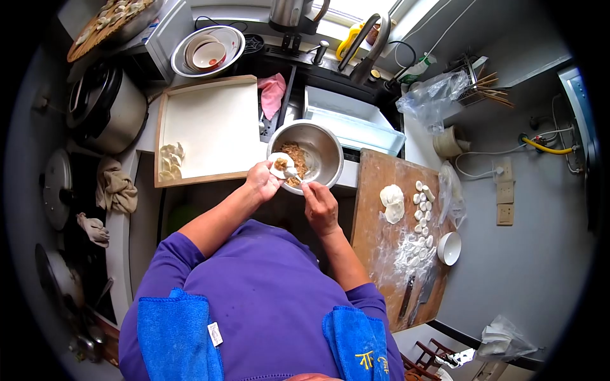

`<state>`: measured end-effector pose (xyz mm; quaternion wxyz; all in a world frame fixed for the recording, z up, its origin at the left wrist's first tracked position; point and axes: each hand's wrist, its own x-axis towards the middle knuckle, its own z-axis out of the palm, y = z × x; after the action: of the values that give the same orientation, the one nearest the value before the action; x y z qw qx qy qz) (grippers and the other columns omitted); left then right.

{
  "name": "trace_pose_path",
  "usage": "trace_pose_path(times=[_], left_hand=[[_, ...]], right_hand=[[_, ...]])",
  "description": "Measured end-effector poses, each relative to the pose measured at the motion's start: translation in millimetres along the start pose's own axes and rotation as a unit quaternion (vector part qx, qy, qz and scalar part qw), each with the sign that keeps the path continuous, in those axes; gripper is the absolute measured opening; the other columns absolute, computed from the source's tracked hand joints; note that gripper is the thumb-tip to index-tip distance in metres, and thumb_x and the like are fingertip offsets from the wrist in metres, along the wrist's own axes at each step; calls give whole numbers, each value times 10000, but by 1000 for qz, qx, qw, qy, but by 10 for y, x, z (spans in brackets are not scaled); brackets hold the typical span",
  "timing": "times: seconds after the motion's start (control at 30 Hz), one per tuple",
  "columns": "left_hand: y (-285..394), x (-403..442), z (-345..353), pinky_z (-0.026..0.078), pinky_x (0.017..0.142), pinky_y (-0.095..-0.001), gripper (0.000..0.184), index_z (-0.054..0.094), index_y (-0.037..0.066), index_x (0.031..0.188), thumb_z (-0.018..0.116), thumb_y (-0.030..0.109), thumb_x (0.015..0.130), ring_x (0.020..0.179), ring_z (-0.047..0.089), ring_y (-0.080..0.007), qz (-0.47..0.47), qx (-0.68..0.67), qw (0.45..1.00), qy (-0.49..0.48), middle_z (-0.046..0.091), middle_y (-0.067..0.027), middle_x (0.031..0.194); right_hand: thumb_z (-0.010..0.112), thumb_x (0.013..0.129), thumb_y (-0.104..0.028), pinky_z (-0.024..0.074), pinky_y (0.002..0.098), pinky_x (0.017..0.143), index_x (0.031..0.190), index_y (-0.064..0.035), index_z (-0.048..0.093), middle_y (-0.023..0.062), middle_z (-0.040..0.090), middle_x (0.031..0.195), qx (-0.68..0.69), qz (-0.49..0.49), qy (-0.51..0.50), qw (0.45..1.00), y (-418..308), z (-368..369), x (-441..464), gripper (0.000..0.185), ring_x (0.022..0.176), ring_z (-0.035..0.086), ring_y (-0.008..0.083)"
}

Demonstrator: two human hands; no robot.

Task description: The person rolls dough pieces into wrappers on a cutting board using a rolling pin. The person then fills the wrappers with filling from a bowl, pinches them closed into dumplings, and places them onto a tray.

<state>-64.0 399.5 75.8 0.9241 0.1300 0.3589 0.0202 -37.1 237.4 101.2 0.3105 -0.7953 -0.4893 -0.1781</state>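
Observation:
My left hand (262,181) holds a round dumpling wrapper (274,170) over the near left rim of a steel bowl (326,143). A dab of brown filling sits in the middle of the wrapper. Gripped in my right hand (320,206) is a spoon (292,173), its tip reaching to the wrapper's edge. Minced filling (293,152) lies along the left side inside the bowl. To the left, a wooden-framed tray (213,130) bears several folded dumplings (170,162) in its near left corner.
On the right, a floured wooden board (375,241) bears stacked wrappers (393,203), dough pieces (419,216), a white bowl (449,248) and a knife (427,287). Behind the steel bowl are a clear plastic bin (349,120) and a tap (368,47). A rice cooker (108,105) stands far left.

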Motion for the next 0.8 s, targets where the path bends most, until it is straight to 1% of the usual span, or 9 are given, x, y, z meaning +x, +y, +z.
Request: trace_pose_path(times=[0.1, 0.2, 0.3, 0.47, 0.53, 0.57, 0.63, 0.73, 0.8], left_hand=[[31, 77, -55, 380, 852, -410, 345, 335, -93, 1082, 211, 112, 834, 996, 458, -294, 90, 4, 995, 31, 443, -208, 1070], [69, 62, -59, 379, 853, -411, 345, 333, -91, 1086, 213, 112, 834, 1000, 453, -293, 78, 5, 997, 19, 440, -209, 1073], [36, 90, -109, 373, 859, -414, 344, 336, -89, 1086, 216, 114, 835, 1011, 445, -292, 72, -9, 997, 2, 433, -211, 1086], [39, 85, -78, 364, 870, -422, 345, 337, -89, 1084, 209, 119, 840, 1022, 436, -297, 76, 10, 997, 3, 425, -209, 1094], [77, 79, -82, 361, 873, -425, 347, 337, -89, 1083, 205, 122, 841, 1022, 435, -299, 90, 14, 996, 6, 425, -207, 1093], [90, 75, -83, 360, 876, -424, 346, 341, -88, 1081, 205, 120, 841, 1020, 437, -296, 97, 16, 995, 10, 428, -205, 1091], [96, 76, -83, 359, 879, -422, 345, 345, -87, 1080, 206, 119, 840, 1018, 440, -294, 102, 20, 995, 14, 431, -204, 1089], [45, 25, -59, 369, 881, -391, 341, 334, -82, 1093, 216, 119, 844, 1010, 455, -283, 55, 18, 998, -1, 447, -198, 1082], [26, -48, -6, 362, 890, -393, 344, 322, -85, 1102, 219, 111, 839, 1015, 450, -287, 28, 18, 999, -13, 440, -201, 1085]], right_hand=[[527, 637, 29, 446, 300, 585, 856, -1, 561, 107, 514, 782, -33, 9, -10, 999, 101, -7, -75, 223, 676, 528, 227], [526, 644, 27, 445, 298, 582, 855, 0, 559, 105, 516, 777, -31, 43, 0, 999, 133, 32, -82, 215, 679, 528, 226], [527, 648, 25, 444, 297, 579, 864, 0, 556, 105, 517, 773, 1, 30, 34, 999, 53, 73, -20, 219, 681, 528, 227], [538, 615, 59, 455, 297, 598, 845, -11, 578, 101, 527, 771, 9, 8, -1, 1000, 43, 135, -45, 244, 693, 537, 234], [523, 646, 25, 442, 299, 589, 854, 0, 560, 109, 514, 787, -25, 22, -6, 999, 139, 120, -87, 213, 682, 524, 234], [524, 640, 38, 445, 299, 596, 855, -2, 563, 109, 518, 784, -31, 35, -17, 999, 174, 105, -113, 222, 692, 527, 234], [525, 635, 45, 447, 300, 600, 855, -3, 565, 109, 520, 782, -13, 37, 10, 999, 117, 73, -46, 229, 699, 530, 236], [533, 626, 54, 445, 304, 603, 864, -11, 570, 100, 525, 777, 31, 32, 59, 997, -17, 116, 68, 250, 708, 534, 235], [538, 630, 55, 444, 305, 592, 858, -14, 574, 97, 524, 772, 37, 29, 44, 998, -50, 176, 100, 241, 701, 538, 232]])
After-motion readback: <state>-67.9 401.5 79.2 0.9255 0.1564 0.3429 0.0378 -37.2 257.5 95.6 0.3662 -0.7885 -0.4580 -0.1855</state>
